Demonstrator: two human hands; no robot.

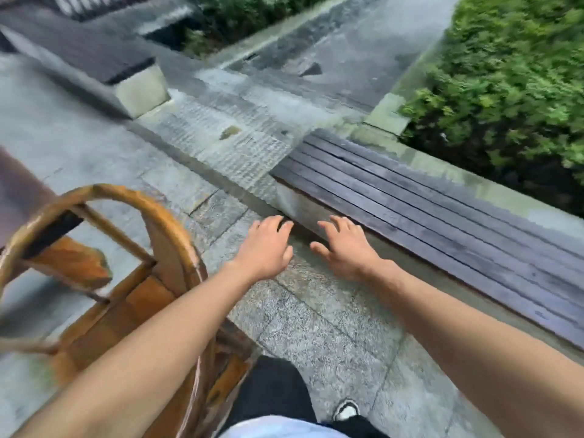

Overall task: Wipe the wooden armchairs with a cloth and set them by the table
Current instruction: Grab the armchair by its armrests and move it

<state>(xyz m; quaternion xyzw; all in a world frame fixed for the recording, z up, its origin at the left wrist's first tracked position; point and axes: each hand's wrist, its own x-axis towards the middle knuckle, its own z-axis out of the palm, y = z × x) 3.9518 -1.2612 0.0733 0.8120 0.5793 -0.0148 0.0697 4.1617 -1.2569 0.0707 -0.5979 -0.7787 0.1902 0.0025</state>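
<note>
A wooden armchair (pixel 164 248) with a curved orange-brown back rail stands at the lower left, blurred by motion. My left forearm crosses above its right side. My left hand (pixel 265 248) and my right hand (pixel 346 248) are both stretched out in front of me over the stone paving, palms down, fingers spread, holding nothing. Neither hand touches the chair. No cloth is in view. A dark brownish surface (pixel 19 191) shows at the far left edge; I cannot tell what it is.
A long dark slatted bench (pixel 426 197) on a stone ledge runs along the right, with green shrubs (pixel 512 90) behind it. Another slatted bench (pixel 88 49) lies at the upper left. Wet grey paving (pixel 316 327) stretches between. My dark trousers and one shoe (pixel 346 409) show at the bottom.
</note>
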